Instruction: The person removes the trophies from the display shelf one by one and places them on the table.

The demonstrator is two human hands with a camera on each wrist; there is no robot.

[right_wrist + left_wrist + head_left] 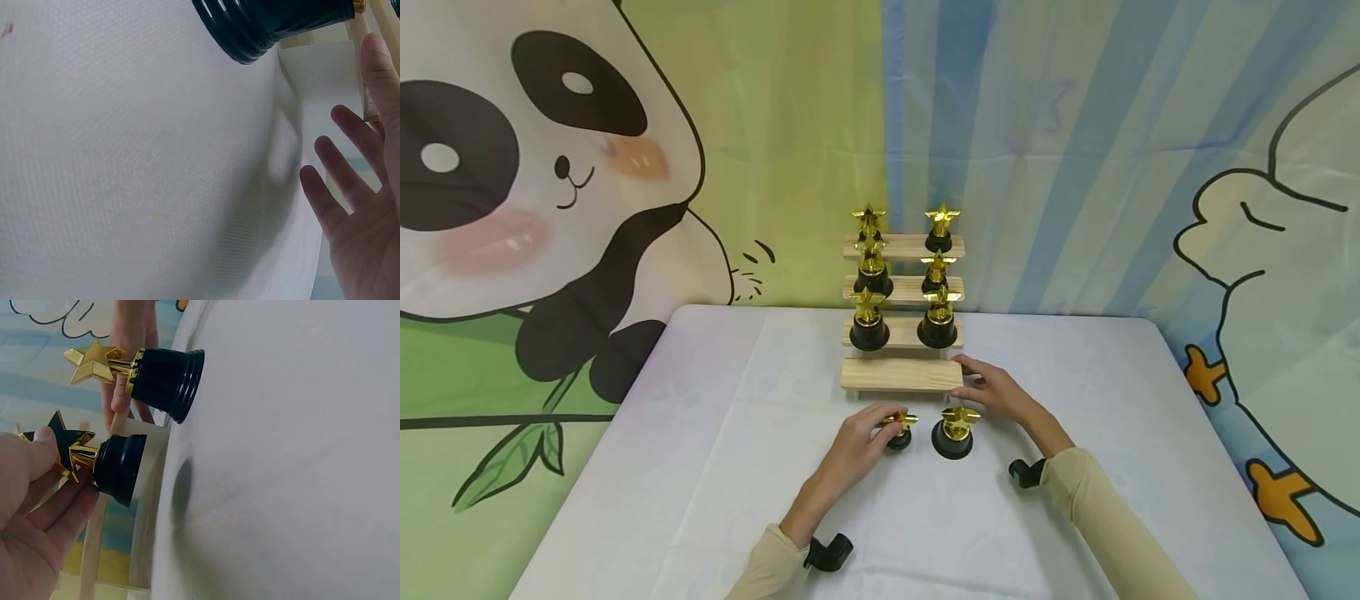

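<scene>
My left hand (pixel 856 440) pinches the small trophy (pixel 898 439) by its star (pixel 61 440), just above the table (pixel 737 483) before the bottom step (pixel 901 375), base best kept level, my right hand (pixel 998 395) spread at the step's right end.

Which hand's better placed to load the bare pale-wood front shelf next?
Probably the left hand: it pinches a gold-star, black-based trophy lifted off the white table, near the pale-wood shelf. The right hand holds no trophy, at that shelf's right end.
</scene>
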